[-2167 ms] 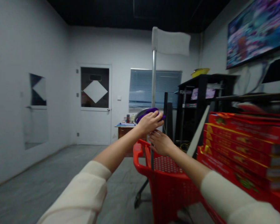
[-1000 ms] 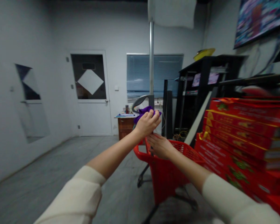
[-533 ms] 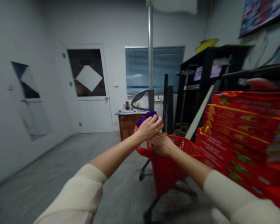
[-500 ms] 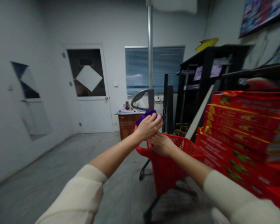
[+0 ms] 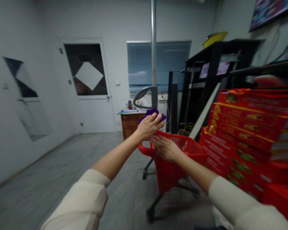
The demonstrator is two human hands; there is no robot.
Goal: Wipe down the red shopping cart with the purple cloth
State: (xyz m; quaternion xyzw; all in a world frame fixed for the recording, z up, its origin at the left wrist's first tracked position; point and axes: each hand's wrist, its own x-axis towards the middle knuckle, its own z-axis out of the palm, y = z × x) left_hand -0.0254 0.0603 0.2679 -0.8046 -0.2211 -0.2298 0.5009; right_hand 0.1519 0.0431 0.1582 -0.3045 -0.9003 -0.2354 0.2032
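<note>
My left hand [image 5: 149, 127] has its fingers bent over a bunched purple cloth [image 5: 152, 112], which lies at the top of the red plastic cart [image 5: 169, 171], just below a grey loop-shaped handle [image 5: 154, 97]. What the cloth touches underneath is hidden by the hand. Lower and to the right, my right hand [image 5: 167, 149] rests against the cart's upper edge with its fingers stretched out. The two hands are close together, the left one higher. The cart stands on dark legs with small wheels.
Stacked red boxes [image 5: 244, 127] rise close on the right. Behind the cart are a wooden desk [image 5: 129, 123], an upright metal pole [image 5: 154, 48] and a black rack [image 5: 220, 70]. A white door [image 5: 93, 115] is at the back left, with grey floor [image 5: 86, 166] before it.
My left hand has moved slightly left and up from the right hand, with the purple cloth still under it, and a gap now shows between them. The view has shifted slightly.
</note>
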